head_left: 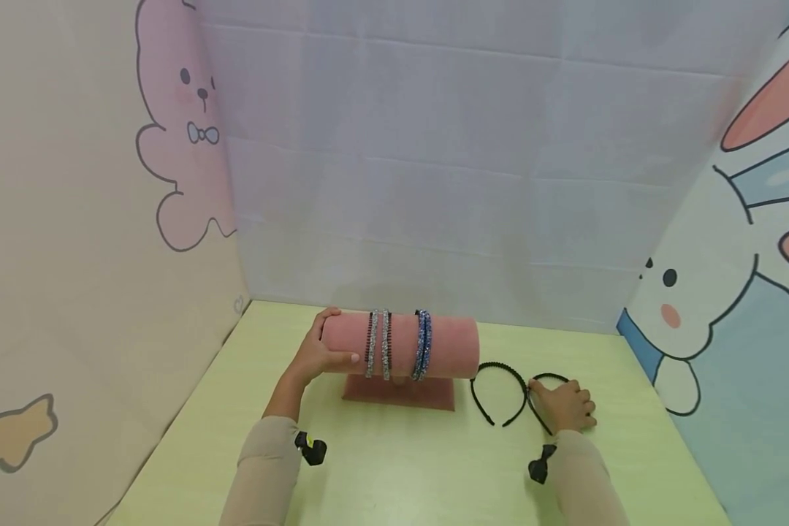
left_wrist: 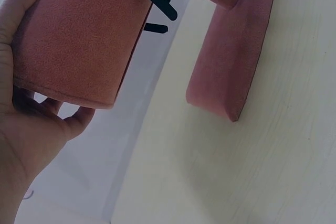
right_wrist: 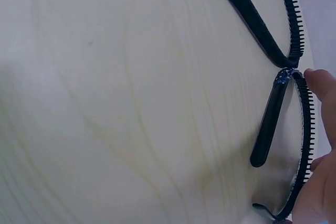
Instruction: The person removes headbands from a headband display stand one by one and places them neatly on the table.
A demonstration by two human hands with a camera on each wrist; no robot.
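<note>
The left hand clamps the pink roll's end. On the desk, the right hand rests on a black headband, fingers curled over it; thin, springy, best lifted by its arch.

My two arms in beige sleeves, each with a small black camera at the wrist.

I wear long, close-fitting sleeves of a plain beige or sand colour, smooth and without pattern, that end a little above each wrist and leave my hands bare. My left hand and my right hand carry no rings, gloves or watch that I can see. A small black device sits on the inside of each forearm near the sleeve's end; the left one shows a bit of yellow, and the right one is all black.
</note>
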